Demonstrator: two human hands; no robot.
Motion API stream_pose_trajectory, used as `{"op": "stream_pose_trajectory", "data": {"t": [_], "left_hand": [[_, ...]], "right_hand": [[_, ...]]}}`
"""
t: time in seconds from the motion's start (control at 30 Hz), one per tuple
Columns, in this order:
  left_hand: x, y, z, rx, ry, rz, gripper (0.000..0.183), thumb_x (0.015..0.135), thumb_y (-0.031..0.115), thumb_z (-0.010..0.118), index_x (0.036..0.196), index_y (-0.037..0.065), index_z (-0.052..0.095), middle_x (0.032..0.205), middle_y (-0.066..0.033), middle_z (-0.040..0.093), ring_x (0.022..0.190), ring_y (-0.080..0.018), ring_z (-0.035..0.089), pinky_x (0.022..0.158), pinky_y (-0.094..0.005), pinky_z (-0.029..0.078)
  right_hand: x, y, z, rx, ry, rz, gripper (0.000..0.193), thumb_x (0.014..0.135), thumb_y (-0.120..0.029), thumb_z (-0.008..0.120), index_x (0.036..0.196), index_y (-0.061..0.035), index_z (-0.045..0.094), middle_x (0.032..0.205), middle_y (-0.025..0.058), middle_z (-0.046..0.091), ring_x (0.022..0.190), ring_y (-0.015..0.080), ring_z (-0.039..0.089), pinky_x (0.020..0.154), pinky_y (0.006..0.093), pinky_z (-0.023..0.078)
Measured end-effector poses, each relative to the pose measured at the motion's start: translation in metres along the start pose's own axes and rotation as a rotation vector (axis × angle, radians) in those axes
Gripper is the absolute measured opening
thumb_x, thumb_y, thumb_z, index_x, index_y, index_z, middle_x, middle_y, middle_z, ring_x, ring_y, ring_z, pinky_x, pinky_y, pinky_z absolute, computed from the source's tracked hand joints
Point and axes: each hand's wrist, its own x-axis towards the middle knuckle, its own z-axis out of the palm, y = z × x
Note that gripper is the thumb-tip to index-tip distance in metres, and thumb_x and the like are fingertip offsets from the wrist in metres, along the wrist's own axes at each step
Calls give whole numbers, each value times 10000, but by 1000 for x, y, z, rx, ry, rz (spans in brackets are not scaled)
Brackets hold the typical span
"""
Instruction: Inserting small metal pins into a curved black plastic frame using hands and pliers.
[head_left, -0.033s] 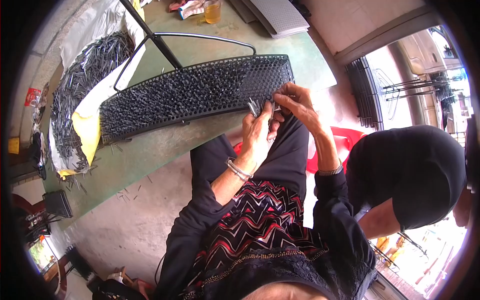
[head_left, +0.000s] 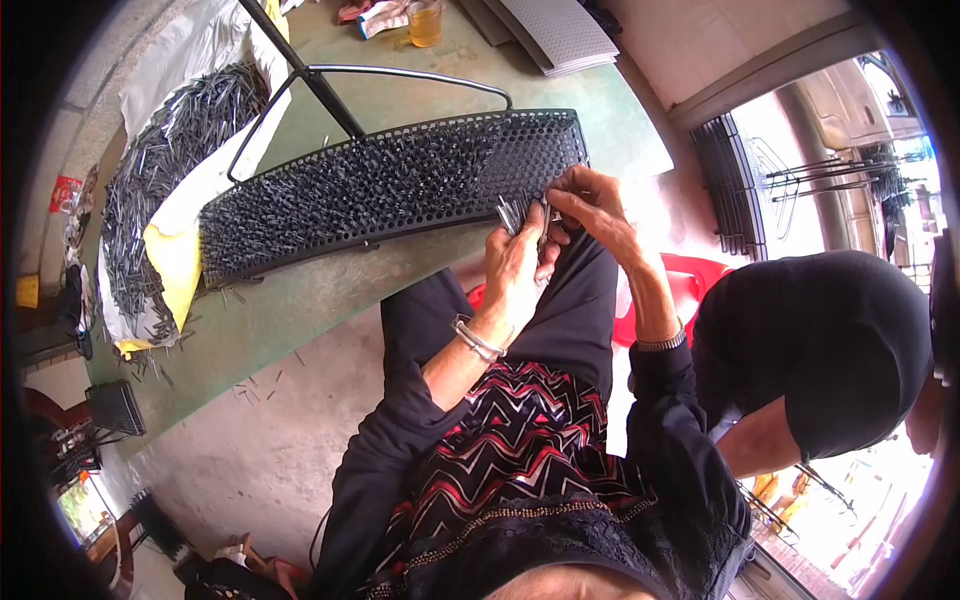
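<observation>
Two hands meet at the grid's near right corner

Hardly anything changes between the previous picture and now: the left hand [head_left: 512, 262], the right hand [head_left: 605, 212] and the grid [head_left: 525, 160] look the same in both. The work therefore seems to be at the same point, with the grid part-filled.

The grid lies on the table [head_left: 290, 295], crowded with dark pieces along its left and middle, while bare holes show toward its right end. Just off its near edge, the left fingers are closed around a bunch of pins [head_left: 513, 214]. Close by, the right thumb and forefinger come together in a pinch; I cannot tell whether a pin sits between them.

Left of the grid, a sack [head_left: 172, 260] gapes, heaped with loose dark pieces [head_left: 180, 160]; whether its yellow flap touches the grid is unclear. A wire loop [head_left: 410, 72] and a pole [head_left: 325, 100] meet the grid's far edge. Beyond it are a glass [head_left: 425, 25] and some sheets [head_left: 560, 40]. Right of it, past the hands, are a red stool [head_left: 690, 285] and a person in black [head_left: 810, 340]. The hands themselves hide part of the grid's near right corner.
</observation>
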Motion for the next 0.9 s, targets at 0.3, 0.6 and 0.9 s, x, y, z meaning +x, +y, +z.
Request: {"op": "stream_pose_trajectory", "data": {"t": [0.3, 0.6, 0.9], "left_hand": [[0, 1, -3, 55, -65, -8, 311, 964, 292, 577, 978, -12, 647, 865, -95, 680, 662, -102, 611, 446, -183, 353], [4, -7, -11, 17, -14, -76, 246, 958, 264, 591, 1016, 29, 634, 873, -102, 699, 648, -106, 642, 403, -168, 325], [5, -7, -7, -31, -77, -166, 269, 939, 243, 603, 1105, 36, 647, 951, -112, 710, 628, -60, 601, 421, -156, 340]], "right_hand": [[4, 14, 0, -25, 82, -127, 152, 877, -118, 640, 941, 19, 624, 732, 48, 634, 647, 87, 567, 592, 253, 461], [12, -26, -3, -247, 625, -414, 83, 923, -73, 558, 947, -2, 595, 728, 82, 650, 615, 125, 636, 587, 264, 494], [70, 13, -16, -543, 720, -486, 127, 939, -149, 558, 963, -29, 592, 754, 92, 666, 609, 161, 637, 608, 319, 495]]}}
